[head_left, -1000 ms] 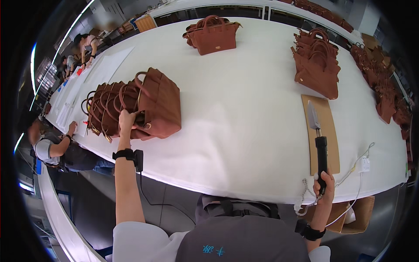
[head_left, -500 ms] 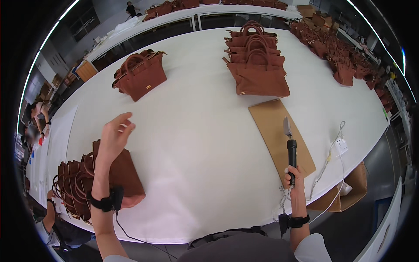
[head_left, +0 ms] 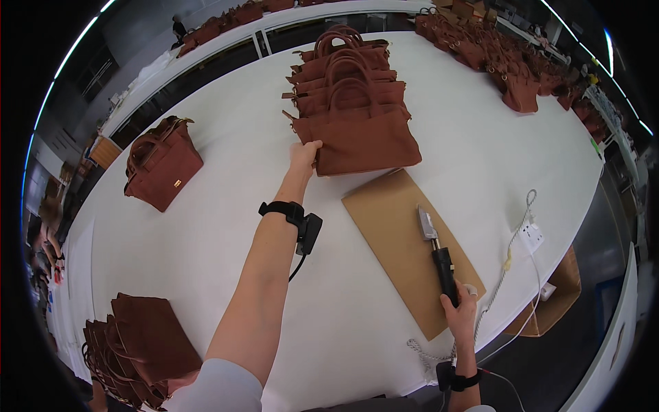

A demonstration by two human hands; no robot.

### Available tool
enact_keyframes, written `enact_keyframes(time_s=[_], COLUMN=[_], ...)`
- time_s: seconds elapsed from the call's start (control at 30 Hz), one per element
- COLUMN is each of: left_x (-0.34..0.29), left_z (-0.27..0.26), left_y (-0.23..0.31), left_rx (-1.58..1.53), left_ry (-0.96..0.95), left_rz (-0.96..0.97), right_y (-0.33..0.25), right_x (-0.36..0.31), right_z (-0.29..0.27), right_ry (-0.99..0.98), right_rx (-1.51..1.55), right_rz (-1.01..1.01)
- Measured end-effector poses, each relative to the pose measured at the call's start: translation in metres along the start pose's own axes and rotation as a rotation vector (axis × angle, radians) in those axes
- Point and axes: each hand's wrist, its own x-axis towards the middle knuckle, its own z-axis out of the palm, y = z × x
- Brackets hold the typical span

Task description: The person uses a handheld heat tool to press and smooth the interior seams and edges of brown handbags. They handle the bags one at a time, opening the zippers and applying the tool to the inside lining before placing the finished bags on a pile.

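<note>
My left hand (head_left: 306,155) reaches far across the table and grips the lower left edge of the front brown handbag (head_left: 367,144). That handbag stands upright at the front of a row of similar bags, its handles up. Part of my left hand's fingers is hidden behind the bag's edge. In my right hand (head_left: 463,307) is a small electric iron (head_left: 443,264) with a black handle and a pointed metal head. The iron is over a tan cardboard sheet (head_left: 384,226), its tip pointing away from me.
One brown handbag (head_left: 167,168) stands apart at the left. Several more bags (head_left: 147,336) lean together at the near left. A braided cord (head_left: 504,268) runs by a white power strip (head_left: 530,235) at the right. Below the table edge is a cardboard box (head_left: 556,302).
My left hand has moved from the left side to the front handbag of the row and taken hold of it. My right hand still holds the iron, now tilted more to the left.
</note>
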Motion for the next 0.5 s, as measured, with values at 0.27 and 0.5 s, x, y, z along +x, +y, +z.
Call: enact_keyframes(time_s=[0.27,0.5], left_x=[-0.067,-0.248], left_z=[-0.063,-0.223], left_y=[0.074,-0.005], left_rx=[-0.291,0.565], left_ry=[0.016,-0.052], left_rz=[0.530,0.918], right_y=[-0.041,-0.083], right_x=[0.009,-0.021], right_z=[-0.002,0.015], right_ry=[0.131,-0.078], right_rx=[0.017,0.372], right_rz=[-0.265,-0.210])
